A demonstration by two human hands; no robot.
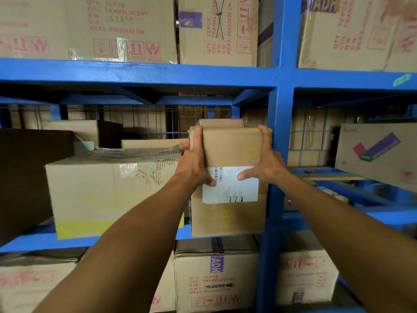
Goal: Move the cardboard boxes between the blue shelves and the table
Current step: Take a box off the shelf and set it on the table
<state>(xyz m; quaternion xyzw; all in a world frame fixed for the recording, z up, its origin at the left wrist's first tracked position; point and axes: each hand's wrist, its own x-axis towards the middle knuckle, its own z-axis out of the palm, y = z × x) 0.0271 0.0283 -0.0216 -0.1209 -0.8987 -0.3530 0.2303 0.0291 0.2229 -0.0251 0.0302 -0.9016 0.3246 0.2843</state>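
Item: cardboard box [230,150], plain brown, recorded at the centre of the frame, at the middle tier of the blue shelves [279,114], just left of the blue upright post. The long axis was set vertically, and the broad face with the white shipping label [234,188] was turned toward the camera. The label's barcode strip ran up its left edge. The lower edge was level with the front shelf beam; whether it rested there could not be told.

Hold: the box was clamped between both hands. The left hand [194,166] was wrapped over the left edge, with its thumb pressed on the label. The right hand [266,161] was wrapped over the right edge, with its thumb laid on the front face at the label's top.

Adjacent stock: a large taped carton [108,190] was noted just left of the box. A printed "ADH" carton [216,279] was noted on the tier below, and red-printed cartons [90,26] across the top of the frame.
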